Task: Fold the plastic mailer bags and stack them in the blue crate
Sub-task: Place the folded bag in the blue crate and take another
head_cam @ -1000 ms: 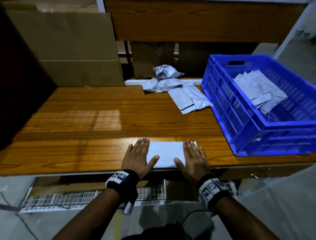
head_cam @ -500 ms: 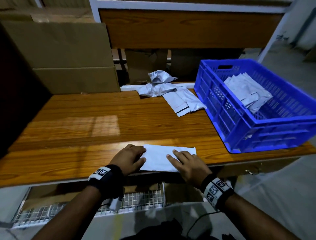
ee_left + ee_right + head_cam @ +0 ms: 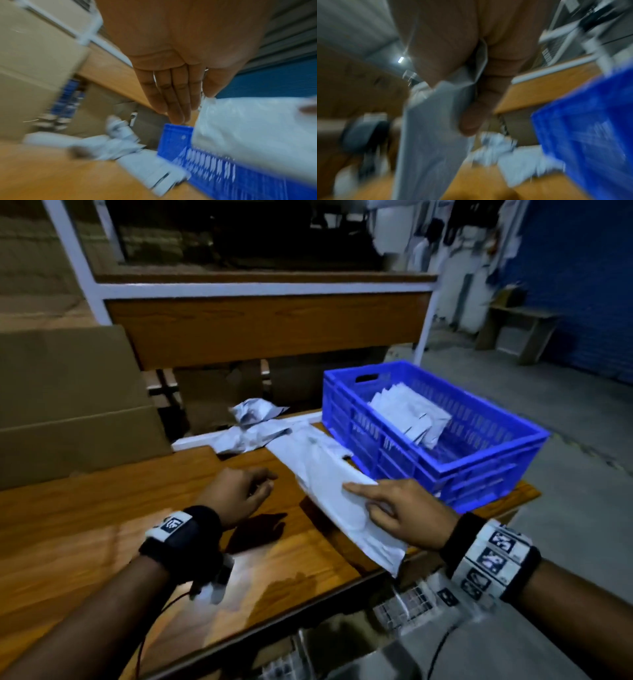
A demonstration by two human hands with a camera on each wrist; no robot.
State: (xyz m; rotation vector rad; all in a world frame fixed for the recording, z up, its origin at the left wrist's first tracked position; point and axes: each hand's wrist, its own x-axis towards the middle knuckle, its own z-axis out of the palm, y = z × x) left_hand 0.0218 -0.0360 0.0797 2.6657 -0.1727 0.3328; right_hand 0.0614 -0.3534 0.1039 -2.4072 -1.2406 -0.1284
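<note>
Right hand (image 3: 404, 513): grasps the folded mailer (image 3: 342, 501), lifted above the tabletop (image 3: 102, 525) beside the crate (image 3: 479, 470).
Left hand (image 3: 236, 494): released, fingers straight, holding nothing.
Crate: folded stack (image 3: 411, 414) inside.
Loose mailers (image 3: 253, 426): far tabletop edge.

A wooden table (image 3: 102, 525) carries a blue crate (image 3: 479, 470) at its right end, folded mailers (image 3: 411, 412) stacked inside. Just left of the crate lie flat mailer bags (image 3: 308, 446), and a crumpled heap of bags (image 3: 253, 422) sits at the far edge.
</note>
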